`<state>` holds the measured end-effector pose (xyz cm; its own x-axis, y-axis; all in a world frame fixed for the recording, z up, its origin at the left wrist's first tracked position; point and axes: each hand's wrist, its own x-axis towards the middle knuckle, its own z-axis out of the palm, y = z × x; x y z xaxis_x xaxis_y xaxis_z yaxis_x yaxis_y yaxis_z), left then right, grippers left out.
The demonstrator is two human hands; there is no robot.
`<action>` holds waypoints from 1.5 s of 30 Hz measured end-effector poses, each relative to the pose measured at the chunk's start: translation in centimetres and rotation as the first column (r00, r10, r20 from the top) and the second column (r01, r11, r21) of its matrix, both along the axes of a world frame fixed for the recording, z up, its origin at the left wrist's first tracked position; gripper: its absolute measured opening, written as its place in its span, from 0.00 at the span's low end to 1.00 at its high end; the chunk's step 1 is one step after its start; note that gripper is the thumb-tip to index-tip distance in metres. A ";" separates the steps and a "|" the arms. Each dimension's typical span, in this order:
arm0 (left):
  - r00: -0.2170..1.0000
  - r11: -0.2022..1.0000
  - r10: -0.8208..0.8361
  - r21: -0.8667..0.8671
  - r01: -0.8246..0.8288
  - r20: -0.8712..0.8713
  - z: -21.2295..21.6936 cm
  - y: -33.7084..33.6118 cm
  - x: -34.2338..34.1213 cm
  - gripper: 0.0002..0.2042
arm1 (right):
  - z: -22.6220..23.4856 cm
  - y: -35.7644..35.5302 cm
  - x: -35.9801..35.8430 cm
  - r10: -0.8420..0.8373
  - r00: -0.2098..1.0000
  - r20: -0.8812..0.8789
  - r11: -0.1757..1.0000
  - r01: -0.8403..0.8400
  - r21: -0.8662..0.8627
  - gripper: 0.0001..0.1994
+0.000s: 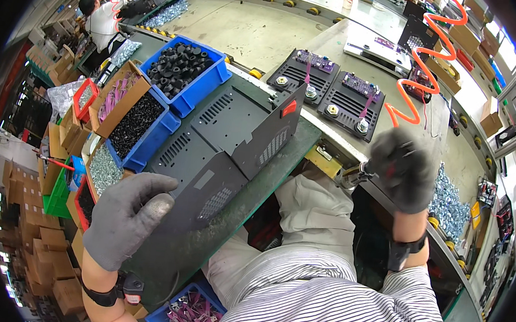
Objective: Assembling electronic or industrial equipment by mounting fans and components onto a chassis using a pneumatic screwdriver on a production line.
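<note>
My left hand (123,218), in a grey glove, hovers beside the near end of a black sheet-metal panel (174,206). Its fingers and thumb are apart with nothing between them. A second black panel (231,120) stands behind the first, with slots, a round mesh patch and a red rocker switch (288,108) on its upright face. My right hand (402,171), in a dark glove, is smeared by motion at the right bench edge, so its fingers cannot be read. Close to it, a metal fitting (356,175) sticks out by a yellow bracket (324,161).
Blue bins of black rubber parts (180,69) and small black pieces (136,122) line the left. Two slotted black plates with purple circuit boards (352,102) lie ahead. An orange coiled hose (414,106) hangs at right, above loose screws (449,201). Another person (105,21) works far left.
</note>
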<state>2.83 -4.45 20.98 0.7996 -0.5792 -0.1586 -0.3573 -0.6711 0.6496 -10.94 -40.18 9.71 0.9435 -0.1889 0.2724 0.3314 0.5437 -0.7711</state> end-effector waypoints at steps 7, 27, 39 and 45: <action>0.972 0.989 -0.121 -0.059 0.135 0.203 -1.4 0.1 0.0 0.23 | 0.6 9.5 3.3 0.280 0.831 -0.480 0.895 -0.407 -0.183 0.14; 0.907 0.944 -0.290 0.246 0.218 0.306 -2.9 -0.8 0.0 0.19 | 1.6 14.3 8.5 0.143 0.848 0.510 0.050 0.508 -0.860 0.19; 0.902 0.922 -0.273 0.359 0.145 0.336 -2.6 -1.3 -0.3 0.20 | 1.6 15.0 11.5 0.354 0.659 0.664 0.011 0.706 -0.708 0.15; 0.852 0.911 -0.282 0.401 0.095 0.441 -3.1 -1.9 -0.4 0.20 | 3.0 15.0 10.1 0.183 0.815 0.550 0.204 0.516 -0.832 0.27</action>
<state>2.42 -6.38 17.89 0.7082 -0.7059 -0.0075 -0.7023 -0.7056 0.0950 -0.86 -25.19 12.76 0.5991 0.3964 0.6957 0.7548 -0.5695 -0.3255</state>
